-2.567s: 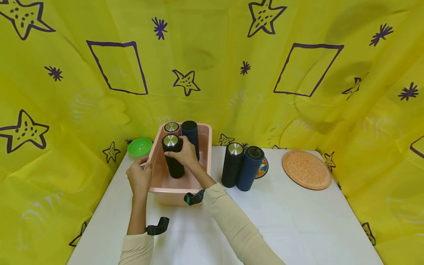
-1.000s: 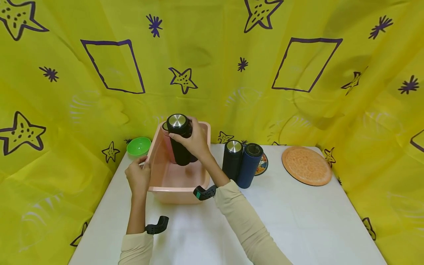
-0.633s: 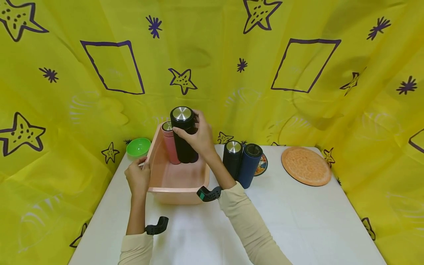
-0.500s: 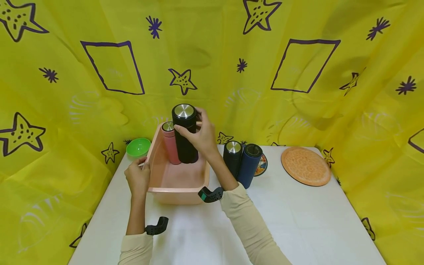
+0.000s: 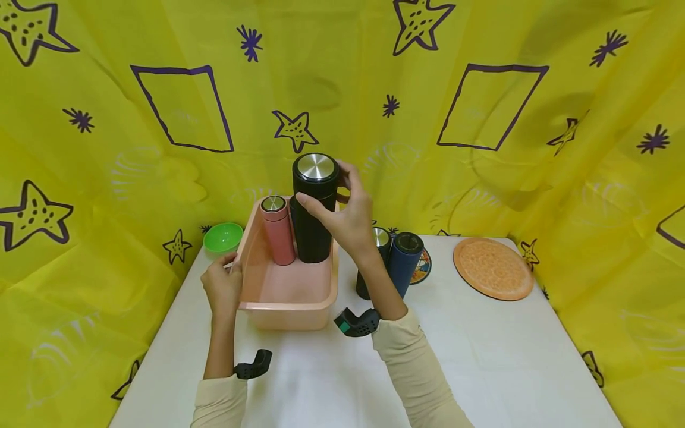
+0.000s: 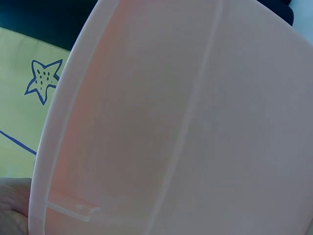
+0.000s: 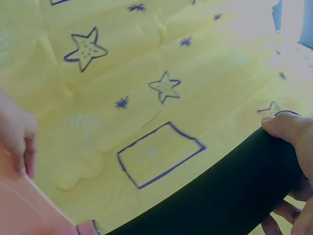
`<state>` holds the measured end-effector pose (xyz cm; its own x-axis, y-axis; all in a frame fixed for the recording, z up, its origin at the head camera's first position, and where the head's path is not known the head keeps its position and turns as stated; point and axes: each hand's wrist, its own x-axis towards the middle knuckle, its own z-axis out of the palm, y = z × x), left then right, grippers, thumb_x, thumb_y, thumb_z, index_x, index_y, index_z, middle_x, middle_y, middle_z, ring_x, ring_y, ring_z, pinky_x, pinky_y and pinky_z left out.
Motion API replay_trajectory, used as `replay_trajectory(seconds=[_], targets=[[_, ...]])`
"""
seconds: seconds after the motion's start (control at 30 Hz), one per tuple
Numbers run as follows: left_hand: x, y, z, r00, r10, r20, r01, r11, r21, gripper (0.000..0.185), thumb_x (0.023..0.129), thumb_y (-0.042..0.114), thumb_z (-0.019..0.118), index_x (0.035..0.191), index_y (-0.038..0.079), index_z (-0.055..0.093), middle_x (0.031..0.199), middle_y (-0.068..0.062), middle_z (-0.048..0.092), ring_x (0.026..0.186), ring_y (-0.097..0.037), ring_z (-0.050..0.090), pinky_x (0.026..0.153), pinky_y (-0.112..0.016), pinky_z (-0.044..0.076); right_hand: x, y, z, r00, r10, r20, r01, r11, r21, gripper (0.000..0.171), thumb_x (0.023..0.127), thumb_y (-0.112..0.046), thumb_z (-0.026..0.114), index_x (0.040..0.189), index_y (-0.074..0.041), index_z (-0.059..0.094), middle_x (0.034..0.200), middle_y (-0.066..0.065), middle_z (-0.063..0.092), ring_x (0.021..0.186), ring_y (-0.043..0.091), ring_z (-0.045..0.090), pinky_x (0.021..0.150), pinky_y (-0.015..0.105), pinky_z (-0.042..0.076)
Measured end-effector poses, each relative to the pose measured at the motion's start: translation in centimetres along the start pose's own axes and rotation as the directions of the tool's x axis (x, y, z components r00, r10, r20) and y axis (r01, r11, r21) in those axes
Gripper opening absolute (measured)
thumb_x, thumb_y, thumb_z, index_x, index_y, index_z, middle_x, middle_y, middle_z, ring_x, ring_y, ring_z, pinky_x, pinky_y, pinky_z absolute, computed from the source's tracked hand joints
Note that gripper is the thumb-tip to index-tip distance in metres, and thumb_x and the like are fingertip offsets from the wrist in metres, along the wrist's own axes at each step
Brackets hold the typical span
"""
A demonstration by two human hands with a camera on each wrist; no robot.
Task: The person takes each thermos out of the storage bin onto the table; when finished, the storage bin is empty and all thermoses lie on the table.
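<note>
Tall matte-black flask, cylindrical, with a round silver-topped lid.

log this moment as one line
right hand: grips black bottle; left hand: holds tub; pink bottle: stands in tub; blue bottle: on table

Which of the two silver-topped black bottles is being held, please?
The black bottle in the right hand; the other black bottle stands on the table beside a blue bottle.
</note>
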<state>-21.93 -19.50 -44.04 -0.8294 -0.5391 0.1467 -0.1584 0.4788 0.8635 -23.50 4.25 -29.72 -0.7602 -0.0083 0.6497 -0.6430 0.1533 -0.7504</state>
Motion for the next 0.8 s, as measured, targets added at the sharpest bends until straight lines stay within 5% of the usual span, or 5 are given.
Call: replay_trajectory(seconds=[0.8], targets=[[-0.1, 0.1, -0.1, 1.0, 0.008, 0.003, -0.008, 1.0, -0.006, 0.03, 0.095, 0.009, 0.057, 0.12, -0.003, 0.066, 0.119, -0.026, 0.066, 0.103, -0.04, 0.068, 0.083, -0.052, 0.055, -4.1, -0.6, -4.5, 0.995, 0.017, -0.095, -0.026, 0.995, -0.098, 0.067, 0.073, -0.014, 0.084, 0.131, -0.005, 0.052, 0.122, 0.01, 0.064, 0.11, 0.021, 0.062, 0.08, 0.037, 0.053]])
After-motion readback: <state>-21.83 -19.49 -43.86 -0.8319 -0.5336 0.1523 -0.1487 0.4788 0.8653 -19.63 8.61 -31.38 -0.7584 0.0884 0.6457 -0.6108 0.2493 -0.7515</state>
